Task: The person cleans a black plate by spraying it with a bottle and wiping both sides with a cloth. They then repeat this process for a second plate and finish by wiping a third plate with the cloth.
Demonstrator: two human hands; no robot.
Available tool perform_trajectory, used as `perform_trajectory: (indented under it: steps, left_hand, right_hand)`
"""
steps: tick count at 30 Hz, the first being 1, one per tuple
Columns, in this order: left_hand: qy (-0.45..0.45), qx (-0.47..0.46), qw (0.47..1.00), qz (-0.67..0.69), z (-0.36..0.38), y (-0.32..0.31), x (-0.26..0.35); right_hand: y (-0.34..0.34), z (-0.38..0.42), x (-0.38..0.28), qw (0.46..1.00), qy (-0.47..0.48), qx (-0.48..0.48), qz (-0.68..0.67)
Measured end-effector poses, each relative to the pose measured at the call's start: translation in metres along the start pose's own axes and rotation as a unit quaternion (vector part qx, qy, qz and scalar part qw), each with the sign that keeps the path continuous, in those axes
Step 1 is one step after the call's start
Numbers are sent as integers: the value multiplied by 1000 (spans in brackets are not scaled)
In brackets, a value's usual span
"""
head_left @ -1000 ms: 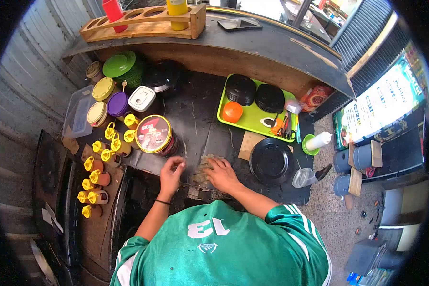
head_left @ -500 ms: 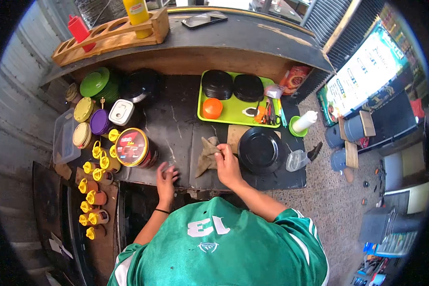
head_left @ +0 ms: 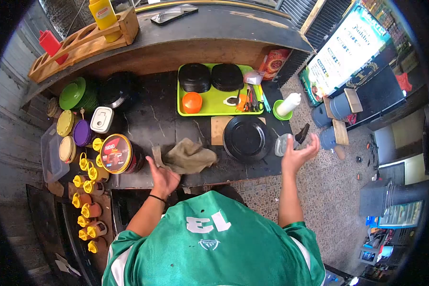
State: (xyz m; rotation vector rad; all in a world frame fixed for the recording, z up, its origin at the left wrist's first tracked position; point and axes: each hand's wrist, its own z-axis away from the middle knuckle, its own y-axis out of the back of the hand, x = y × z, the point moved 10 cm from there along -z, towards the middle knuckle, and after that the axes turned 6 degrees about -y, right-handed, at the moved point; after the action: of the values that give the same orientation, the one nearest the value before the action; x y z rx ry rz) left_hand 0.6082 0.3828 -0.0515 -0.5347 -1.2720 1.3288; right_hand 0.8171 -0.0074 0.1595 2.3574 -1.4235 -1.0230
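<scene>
A crumpled brown-grey cloth (head_left: 188, 156) is spread out near the front of the black table. Against its left end is my left hand (head_left: 165, 180), palm showing and fingers extended; whether it touches the cloth is hard to tell. My right hand (head_left: 298, 156) is raised at the table's right end, empty, with its fingers apart. Close to that hand is a clear squeeze bottle (head_left: 282, 144) with a dark end, lying on its side. Between the cloth and the right hand stands a stack of round black plates (head_left: 247, 139).
A lime-green tray (head_left: 183, 102) holds black dishes, an orange bowl (head_left: 192, 102) and utensils. A white squeeze bottle (head_left: 289, 104) stands in a green bowl. Left of my left hand are a round lidded tub (head_left: 117, 154) and several yellow-capped bottles (head_left: 91, 209). A raised shelf (head_left: 214, 31) runs behind.
My right hand has let go of the cloth and swung right, past the plates. The cloth is now more spread out, and my left hand is beside it. The camera view has shifted.
</scene>
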Motion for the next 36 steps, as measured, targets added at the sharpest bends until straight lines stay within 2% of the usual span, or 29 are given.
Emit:
perform_trajectory:
  steps: [1, 3, 4, 5, 7, 8, 9, 11, 12, 13, 14, 15, 16, 17, 19, 21, 23, 24, 25, 27, 29, 33, 35, 36]
  left_hand:
    - [-1, -2, 1000, 1, 2, 4, 2]
    - [-6, 7, 1000, 14, 3, 9, 5]
    - [1, 16, 1000, 21, 8, 8, 5]
    - [0, 18, 1000, 23, 7, 15, 5]
    - [-1, 24, 999, -24, 7, 36, 7]
    - [-7, 29, 999, -21, 8, 45, 8]
    - [-13, 64, 996, -58, 10, 58, 10]
    - [-28, 103, 990, -88, 14, 78, 16]
    - [-2, 127, 988, -90, 20, 95, 15]
    - [23, 150, 984, -91, 26, 109, 15]
    - [15, 211, 971, -111, 33, 128, 21]
    - [6, 214, 972, -101, 34, 130, 24]
    - [-18, 233, 962, -138, 37, 135, 32]
    - [-39, 253, 950, -176, 39, 139, 40]
    - [-45, 273, 939, -204, 42, 137, 44]
    - [-47, 290, 926, -235, 43, 142, 47]
    - [-43, 321, 912, -250, 40, 155, 48]
    - [-49, 324, 913, -244, 38, 160, 47]
    - [-54, 324, 915, -236, 37, 164, 45]
    - [-68, 328, 915, -224, 38, 161, 49]
    - [-89, 333, 890, -298, 47, 134, 62]
    - [-73, 320, 890, -315, 39, 163, 52]
    - [-81, 331, 890, -304, 40, 164, 51]
    - [-99, 346, 881, -307, 42, 167, 52]
  right_hand:
    - [-8, -1, 19, 1000, 1, 1, -1]
    - [-27, 3, 68, 990, -114, -23, -73]
    - [-39, 6, 78, 984, -138, -69, -88]
    - [-46, 7, 82, 984, -136, -72, -87]
    - [-69, 12, 93, 971, -129, -90, -180]
    - [-81, 15, 111, 962, -181, -119, -167]
    - [-91, 17, 126, 961, -177, -126, -170]
    - [-121, 23, 168, 922, -267, -138, -243]
    - [-118, 21, 178, 912, -342, -116, -197]
    - [-118, 16, 172, 913, -333, -124, -202]
    - [-102, 4, 157, 958, -248, -89, -114]
    - [-87, -8, 133, 986, -159, -49, -25]
    - [-64, -18, 76, 999, -52, -6, -10]
    - [-59, -25, 42, 999, -44, -9, -17]
    - [-48, -37, -24, 979, 11, -32, -203]
    - [-40, -49, -78, 974, 31, -49, -221]
    - [-57, -49, -147, 956, 141, -200, -160]
    - [-72, -44, -162, 927, 110, -262, -243]
    - [-81, -36, -182, 906, 149, -276, -285]
    - [-111, -12, -220, 820, 97, -395, -402]
    - [-148, 27, -254, 757, 48, -494, -424]
    - [-230, 131, -308, 605, -50, -678, -415]
    - [-262, 167, -330, 558, -91, -705, -428]
    - [-273, 172, -344, 580, -66, -704, -404]
